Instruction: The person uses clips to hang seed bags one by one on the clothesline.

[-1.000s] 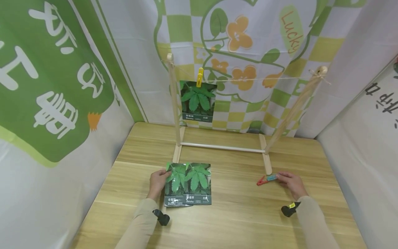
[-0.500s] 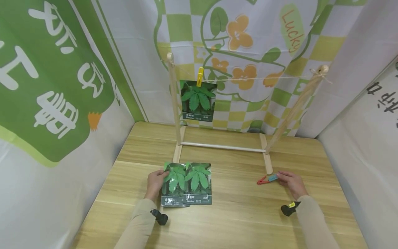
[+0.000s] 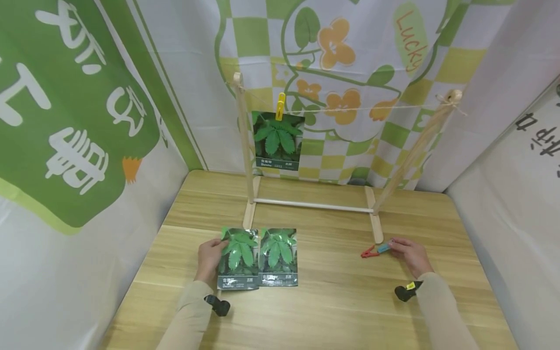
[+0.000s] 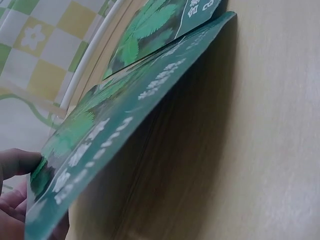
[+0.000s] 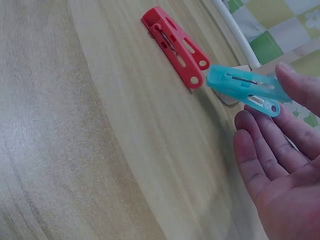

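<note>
My left hand (image 3: pixel 211 258) pinches the left edge of a green seed packet (image 3: pixel 238 260) with a leaf picture, thumb on top. In the left wrist view this packet (image 4: pixel 95 135) tilts up off the table. Close on its right lies a second, similar packet (image 3: pixel 278 257). At the right, my right hand (image 3: pixel 410 255) pinches a light blue clothespin (image 5: pixel 245 85) by its handle end, the other fingers loosely bent below. Near the blue clothespin's tip lies a red clothespin (image 5: pixel 175 47). A third packet (image 3: pixel 278 141) hangs from a string under a yellow clothespin (image 3: pixel 280 107).
A wooden stand with a left post (image 3: pixel 243 141), a right post (image 3: pixel 417 150) and a white crossbar (image 3: pixel 312 205) stands at the back of the table (image 3: pixel 323 301). String (image 3: pixel 372 108) runs between the posts. A printed curtain (image 3: pixel 350 43) hangs behind.
My left hand has moved left with its packet, which no longer overlaps the second one. My right hand stays almost in place with the blue clothespin.
</note>
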Action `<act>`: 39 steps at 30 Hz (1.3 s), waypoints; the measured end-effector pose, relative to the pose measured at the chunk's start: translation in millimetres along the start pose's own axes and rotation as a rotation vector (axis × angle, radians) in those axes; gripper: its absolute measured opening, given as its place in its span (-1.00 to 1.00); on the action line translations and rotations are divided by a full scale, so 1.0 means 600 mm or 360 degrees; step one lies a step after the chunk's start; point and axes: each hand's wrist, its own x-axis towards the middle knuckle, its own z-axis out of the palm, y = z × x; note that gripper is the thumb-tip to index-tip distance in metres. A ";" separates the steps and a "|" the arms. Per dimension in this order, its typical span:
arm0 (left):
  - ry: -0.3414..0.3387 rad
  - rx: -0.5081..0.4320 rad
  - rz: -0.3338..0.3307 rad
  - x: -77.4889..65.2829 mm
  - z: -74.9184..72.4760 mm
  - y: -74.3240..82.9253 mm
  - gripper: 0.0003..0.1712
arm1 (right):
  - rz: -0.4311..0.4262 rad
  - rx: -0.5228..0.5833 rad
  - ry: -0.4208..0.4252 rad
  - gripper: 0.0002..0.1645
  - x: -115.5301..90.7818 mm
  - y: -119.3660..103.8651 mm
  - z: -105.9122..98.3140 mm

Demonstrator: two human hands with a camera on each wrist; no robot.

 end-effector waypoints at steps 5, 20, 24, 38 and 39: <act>0.0038 -0.0022 -0.0013 0.002 -0.010 -0.002 -0.56 | -0.0065 -0.0056 0.0036 -0.26 0.000 -0.004 0.002; 0.0067 -0.0069 0.0010 0.000 -0.012 0.015 -0.56 | -0.0076 -0.0100 0.0013 -0.17 -0.009 -0.027 -0.004; 0.0072 -0.0067 0.0013 -0.001 -0.012 0.019 -0.56 | -0.0087 -0.0100 0.0005 -0.17 -0.011 -0.038 -0.005; 0.0052 -0.0085 -0.0007 0.003 -0.013 0.031 -0.50 | -0.0100 -0.0456 0.0098 -0.16 -0.014 -0.066 0.003; 0.0058 -0.0088 -0.0008 0.002 -0.014 0.031 -0.50 | -0.0103 -0.0463 0.0097 -0.16 -0.015 -0.069 0.004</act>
